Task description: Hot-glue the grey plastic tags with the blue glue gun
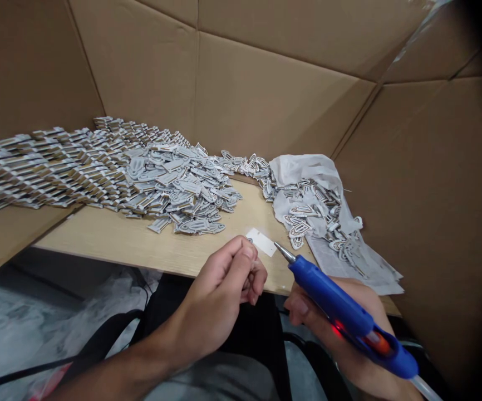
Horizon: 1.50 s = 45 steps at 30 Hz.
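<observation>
My right hand (345,328) is wrapped round a blue hot glue gun (328,292), with a red light glowing on its side. The gun's metal nozzle points up and to the left, its tip close to a small white card (261,241) on the table. My left hand (235,273) is closed in a pinch just left of the nozzle. A tiny dark curved edge shows at its fingertips, but the fingers hide most of whatever is there. Behind the left hand lies a heap of loose grey-white flat cut-out pieces (182,184).
Stacked rows of similar pieces (44,167) fill the left side. At right, a crumpled white bag (303,167) holds more loose cut-outs (299,223). Tall cardboard walls (283,94) enclose the wooden tabletop (111,234) at the back and sides.
</observation>
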Tool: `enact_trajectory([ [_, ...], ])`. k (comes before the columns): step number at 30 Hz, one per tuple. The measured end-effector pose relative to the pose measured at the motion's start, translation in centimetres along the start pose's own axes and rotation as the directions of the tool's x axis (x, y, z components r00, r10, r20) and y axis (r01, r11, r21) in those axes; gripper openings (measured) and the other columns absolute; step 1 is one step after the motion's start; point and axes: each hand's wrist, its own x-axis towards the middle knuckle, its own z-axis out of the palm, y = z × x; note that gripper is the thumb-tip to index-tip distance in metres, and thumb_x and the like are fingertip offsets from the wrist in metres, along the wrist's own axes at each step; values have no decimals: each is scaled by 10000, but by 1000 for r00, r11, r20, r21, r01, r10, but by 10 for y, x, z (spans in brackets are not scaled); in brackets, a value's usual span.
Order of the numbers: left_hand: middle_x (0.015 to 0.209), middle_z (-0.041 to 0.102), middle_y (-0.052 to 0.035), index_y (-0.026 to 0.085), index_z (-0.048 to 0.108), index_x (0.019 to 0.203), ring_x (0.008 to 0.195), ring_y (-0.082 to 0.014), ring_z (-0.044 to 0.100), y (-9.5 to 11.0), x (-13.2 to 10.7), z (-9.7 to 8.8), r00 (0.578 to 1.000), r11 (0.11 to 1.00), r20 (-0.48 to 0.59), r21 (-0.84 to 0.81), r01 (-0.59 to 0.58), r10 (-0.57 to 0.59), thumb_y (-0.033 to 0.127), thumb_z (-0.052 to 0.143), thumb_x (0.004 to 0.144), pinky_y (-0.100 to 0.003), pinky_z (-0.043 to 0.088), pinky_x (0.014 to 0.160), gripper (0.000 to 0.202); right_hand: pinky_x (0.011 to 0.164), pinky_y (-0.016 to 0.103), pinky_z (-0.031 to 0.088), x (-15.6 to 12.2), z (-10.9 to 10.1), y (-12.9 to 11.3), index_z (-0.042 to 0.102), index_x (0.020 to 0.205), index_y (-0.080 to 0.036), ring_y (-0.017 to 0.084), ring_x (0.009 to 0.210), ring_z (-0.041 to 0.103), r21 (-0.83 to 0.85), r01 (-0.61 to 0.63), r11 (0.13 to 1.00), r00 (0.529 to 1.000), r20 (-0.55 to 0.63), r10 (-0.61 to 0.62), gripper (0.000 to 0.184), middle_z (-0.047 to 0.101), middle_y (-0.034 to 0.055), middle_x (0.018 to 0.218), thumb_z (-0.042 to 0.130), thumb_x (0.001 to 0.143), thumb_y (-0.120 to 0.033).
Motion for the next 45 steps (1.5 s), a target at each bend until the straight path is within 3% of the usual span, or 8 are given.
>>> enact_trajectory([
  [5,581,450,25,176,468,706,536,-83,426,-1,1,-4,999,999,37,38,-35,34,536,447,1051,-232,369,557,499,531,215,519,1,-2,0,727,779,-227,137,582,638,-57,14,998,1000,-24,-15,211,678,8,675,682,959,-327],
  [9,645,524,10,167,508,768,573,-83,456,0,3,-7,997,1000,80,-3,-16,17,520,564,1008,-214,360,550,431,518,213,503,0,-4,0,726,761,-224,135,575,627,-89,-4,996,999,-44,0,230,675,7,667,682,962,-327],
  [15,701,539,18,159,536,845,623,-70,483,0,3,-8,999,998,53,-70,-2,6,460,645,981,-188,378,582,348,559,197,511,-3,-1,-1,716,791,-235,122,600,634,-33,5,999,1000,-20,-5,183,673,-8,690,678,961,-292],
  [20,708,548,15,156,532,822,619,-68,491,1,4,-6,999,994,17,-99,-33,35,452,647,982,-192,378,567,356,590,224,533,-3,6,-2,688,806,-217,145,627,663,61,-1,998,999,37,-1,158,693,9,723,667,955,-266],
  [34,605,614,28,161,564,938,519,-58,504,0,3,-5,999,989,-21,-145,-31,28,454,597,1016,-165,379,518,305,569,245,518,-4,19,4,708,819,-205,153,610,660,29,4,1000,999,46,-5,146,704,15,712,697,938,-288],
  [45,717,645,-1,149,583,963,582,-59,554,0,3,-5,996,982,50,-178,-60,70,413,581,1031,-175,390,546,273,563,200,489,2,16,5,704,811,-206,110,564,618,1,-13,1000,1000,27,13,146,687,-22,674,685,949,-250],
])
